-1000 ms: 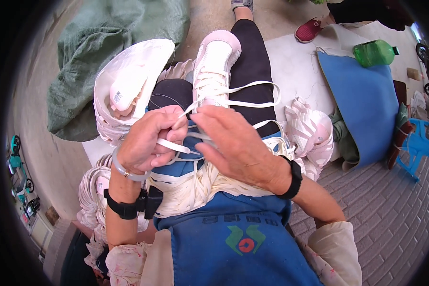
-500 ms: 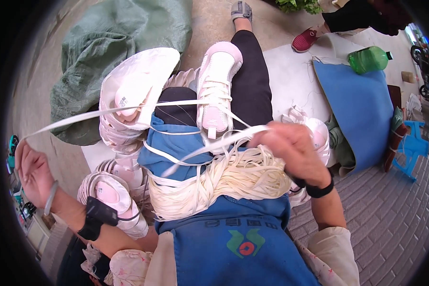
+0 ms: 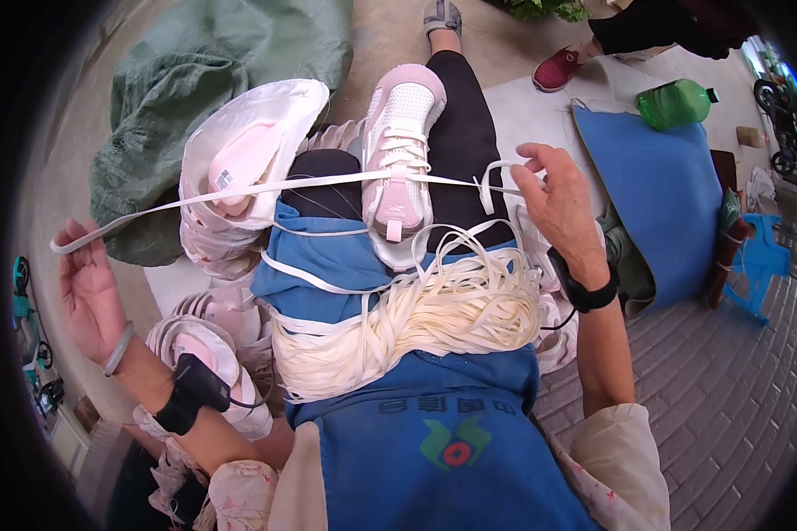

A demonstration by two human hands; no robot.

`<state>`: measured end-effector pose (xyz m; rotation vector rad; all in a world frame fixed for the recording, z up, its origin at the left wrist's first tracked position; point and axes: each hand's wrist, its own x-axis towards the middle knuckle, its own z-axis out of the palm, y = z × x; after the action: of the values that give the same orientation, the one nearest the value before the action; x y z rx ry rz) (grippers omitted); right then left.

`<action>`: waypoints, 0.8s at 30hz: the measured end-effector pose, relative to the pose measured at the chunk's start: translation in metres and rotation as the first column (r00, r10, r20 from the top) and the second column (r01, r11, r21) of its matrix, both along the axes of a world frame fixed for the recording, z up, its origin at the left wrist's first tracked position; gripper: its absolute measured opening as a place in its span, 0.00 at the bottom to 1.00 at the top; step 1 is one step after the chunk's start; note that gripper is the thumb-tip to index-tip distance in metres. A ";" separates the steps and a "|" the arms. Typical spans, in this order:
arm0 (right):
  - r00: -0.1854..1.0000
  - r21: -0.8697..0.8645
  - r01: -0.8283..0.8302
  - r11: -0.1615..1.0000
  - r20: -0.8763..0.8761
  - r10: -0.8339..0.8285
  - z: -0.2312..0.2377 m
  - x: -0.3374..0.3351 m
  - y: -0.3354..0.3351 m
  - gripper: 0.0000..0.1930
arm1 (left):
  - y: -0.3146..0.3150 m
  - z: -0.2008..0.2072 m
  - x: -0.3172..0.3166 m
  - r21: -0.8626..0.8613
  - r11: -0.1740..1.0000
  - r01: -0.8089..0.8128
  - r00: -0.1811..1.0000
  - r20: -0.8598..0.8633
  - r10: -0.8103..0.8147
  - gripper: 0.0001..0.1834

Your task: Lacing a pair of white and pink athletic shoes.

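A white-and-pink sneaker lies across my lap, toe pointing away, its tongue toward me. One long white shoelace runs taut over the shoe's upper end near the tongue and out to both sides. At the far left my left hand is palm up, with the lace caught across its fingers. To the right, my right hand has bent fingers with the lace's other stretch running into them and a small loop beside the thumb. A thick bundle of cream laces rests on my blue apron.
Stacked shoe uppers stand left of my lap, with more pale shoes below. Beyond lies a green sack. On the right are a blue mat, a green bottle, a blue stool and another person's red shoe.
My right hand has moved up and away from the lace bundle, and the lace now lies straight across the shoe. My left hand has turned more palm up, its fingers less curled.
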<state>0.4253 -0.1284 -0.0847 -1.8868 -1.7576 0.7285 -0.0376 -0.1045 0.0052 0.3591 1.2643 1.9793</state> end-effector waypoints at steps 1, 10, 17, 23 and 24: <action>1.000 0.093 -0.015 0.996 -0.007 0.016 0.001 -0.012 0.002 0.11 | -0.006 -0.005 0.002 0.112 0.953 0.281 0.941 0.161 -0.296 0.11; 0.965 -0.012 -0.217 0.976 0.148 0.216 -0.009 -0.074 -0.012 0.16 | -0.061 -0.078 0.175 -0.399 0.243 0.884 0.423 0.465 -0.777 0.10; 0.951 -0.082 -0.268 0.960 0.139 0.278 -0.030 -0.076 -0.016 0.11 | -0.056 -0.096 0.204 -0.757 0.026 0.653 0.122 0.072 -0.990 0.16; 0.969 0.015 -0.247 0.969 0.010 0.247 -0.027 -0.079 -0.010 0.08 | -0.065 -0.128 0.213 -0.320 0.266 0.909 0.414 0.639 -0.648 0.15; 0.970 0.038 -0.240 0.970 -0.026 0.241 -0.025 -0.078 -0.010 0.08 | -0.063 -0.132 0.218 -0.253 0.355 0.900 0.423 0.702 -0.573 0.13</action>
<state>0.3470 -0.1385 -0.1094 -1.6478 -1.9887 0.8035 0.1801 -0.1676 -0.1272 0.0518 0.9946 0.6535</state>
